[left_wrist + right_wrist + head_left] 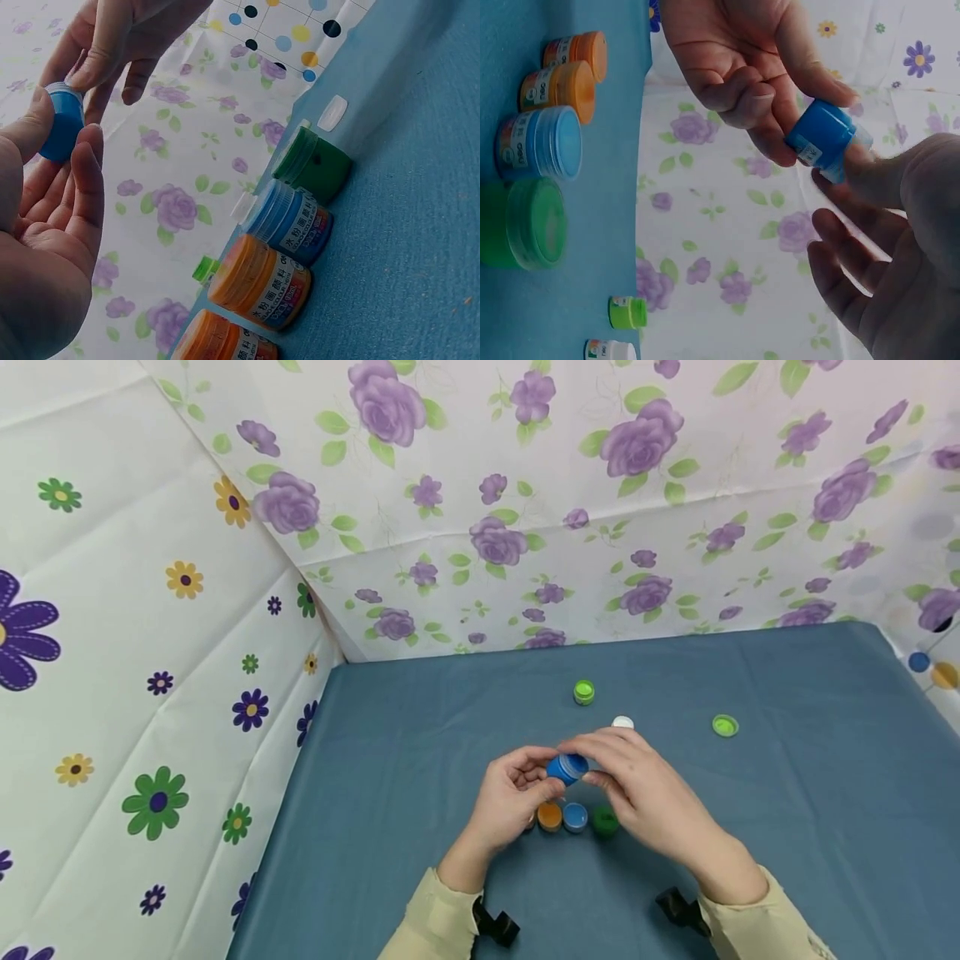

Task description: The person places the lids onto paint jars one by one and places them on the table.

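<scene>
left hand [513, 795]: grip curled round blue jar [567, 769] | right hand [651, 789]: grip pinching jar's top end | jar: tilted, off the bench [375, 827], between both hands | below: orange pot [550, 817], pale-blue pot [575, 817], green pot [604, 822] in row; lime pot [583, 693] farther back

The left hand [507, 797] pinches, thumb opposite curled fingers — the right hand [647, 787], just beside those fingertips, pinches between thumb and forefinger.

Blue tablecloth [375, 777], purple-rose sheet [555, 502] along its far edge, daisy-print sheet [157, 635] on the left, dotted sheet [943, 675] on the right
</scene>
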`<state>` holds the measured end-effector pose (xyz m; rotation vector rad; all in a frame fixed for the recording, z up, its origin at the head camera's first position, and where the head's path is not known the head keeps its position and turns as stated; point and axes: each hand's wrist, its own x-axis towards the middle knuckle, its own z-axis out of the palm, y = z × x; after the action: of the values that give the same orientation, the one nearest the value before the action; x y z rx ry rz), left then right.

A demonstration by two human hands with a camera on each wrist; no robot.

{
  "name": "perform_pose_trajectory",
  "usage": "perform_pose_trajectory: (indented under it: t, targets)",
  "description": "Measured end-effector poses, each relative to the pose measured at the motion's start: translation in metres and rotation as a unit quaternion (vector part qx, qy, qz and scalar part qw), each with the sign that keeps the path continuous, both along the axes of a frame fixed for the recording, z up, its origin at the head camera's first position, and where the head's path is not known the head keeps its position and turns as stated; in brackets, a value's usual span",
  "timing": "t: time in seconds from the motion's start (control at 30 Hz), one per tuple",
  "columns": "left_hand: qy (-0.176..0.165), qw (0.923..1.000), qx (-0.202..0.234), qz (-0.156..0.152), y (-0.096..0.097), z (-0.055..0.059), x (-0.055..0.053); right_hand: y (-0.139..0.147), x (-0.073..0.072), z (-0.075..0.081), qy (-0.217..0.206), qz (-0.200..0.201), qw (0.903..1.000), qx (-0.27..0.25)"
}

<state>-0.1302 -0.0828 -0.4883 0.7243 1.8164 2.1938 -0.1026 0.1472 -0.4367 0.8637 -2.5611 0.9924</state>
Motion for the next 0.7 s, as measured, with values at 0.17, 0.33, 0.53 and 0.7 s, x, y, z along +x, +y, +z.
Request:
perform_pose_trajectory:
  t: [0.17, 0.33, 0.53, 0.7]
  targets:
    - [0.016, 0.9999, -0.002, -0.003, 0.0, 0.003, 0.001, -0.001, 0.001, 0.001, -0.016, -0.035, 0.999, 0.021]
    - [0.043, 0.9987, -0.029, 0.001, 0.001, 0.003, 0.002, -0.009, 0.003, 0.0, -0.004, -0.095, 0.9948, 0.038]
    - [0.05, 0.997, -0.059, 0.0, 0.004, 0.003, 0.004, -0.017, 0.007, 0.002, -0.069, -0.165, 0.9824, 0.055]
    - [0.041, 0.9979, -0.049, 0.008, 0.004, 0.004, 0.003, -0.009, 0.01, 0.004, -0.115, -0.192, 0.9744, 0.022]
